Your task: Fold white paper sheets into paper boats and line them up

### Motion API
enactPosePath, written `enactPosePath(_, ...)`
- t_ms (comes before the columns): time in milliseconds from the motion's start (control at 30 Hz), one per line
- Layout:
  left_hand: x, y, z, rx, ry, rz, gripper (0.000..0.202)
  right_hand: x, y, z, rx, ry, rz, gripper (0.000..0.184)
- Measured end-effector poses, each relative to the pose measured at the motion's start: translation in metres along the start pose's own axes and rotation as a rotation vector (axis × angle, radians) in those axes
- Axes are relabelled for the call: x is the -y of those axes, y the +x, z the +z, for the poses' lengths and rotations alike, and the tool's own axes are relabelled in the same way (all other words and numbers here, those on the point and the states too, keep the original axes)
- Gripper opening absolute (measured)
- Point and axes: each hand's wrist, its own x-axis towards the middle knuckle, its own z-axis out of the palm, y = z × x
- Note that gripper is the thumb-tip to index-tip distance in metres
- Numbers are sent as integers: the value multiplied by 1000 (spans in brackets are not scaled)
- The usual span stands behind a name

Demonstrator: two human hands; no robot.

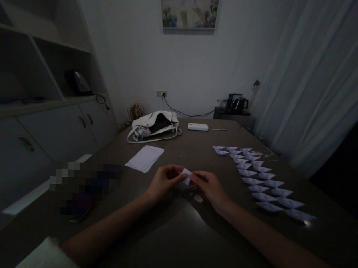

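Note:
Both my hands meet above the middle of the dark table (173,237). My left hand (163,182) and my right hand (208,186) pinch a small folded white paper piece (186,177) between their fingertips, one hand on each side. A tiny white paper scrap (198,198) lies on the table just under my right hand. To the right, several folded white paper boats (265,182) lie in two rows running away from me. A small stack of white paper sheets (145,158) lies beyond my left hand.
A white handbag (154,126) and a white power bank (197,127) with a cable sit at the table's far end. Cabinets and shelves (48,115) line the left wall. White curtains (316,85) hang on the right. A blurred dark patch (84,187) lies at the table's left.

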Motion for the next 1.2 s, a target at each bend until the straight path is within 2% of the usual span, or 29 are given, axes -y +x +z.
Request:
enactPosePath(267, -3, 0, -3, 28, -34, -46, 34, 2, -1, -1, 0, 42, 38, 30)
enactPosePath(467, -1, 1, -4, 48, -81, -92, 34, -2, 2, -4, 4, -156, -138, 31)
enactPosePath(600, 1, 1, -4, 79, -117, -120, 32, -1, 1, -4, 10, -168, -177, 30)
enactPosePath(733, 3, 1, -4, 104, -98, -127, 29, 3, -2, -2, 29, -145, -164, 31)
enactPosePath(1000, 2, 0, -3, 56, -86, -59, 30, -3, -4, 5, 133, -141, -81, 27)
enactPosePath(1200, -3, -2, 1, 47, -41, -33, 32, -2, -4, 5, 127, -159, -96, 31)
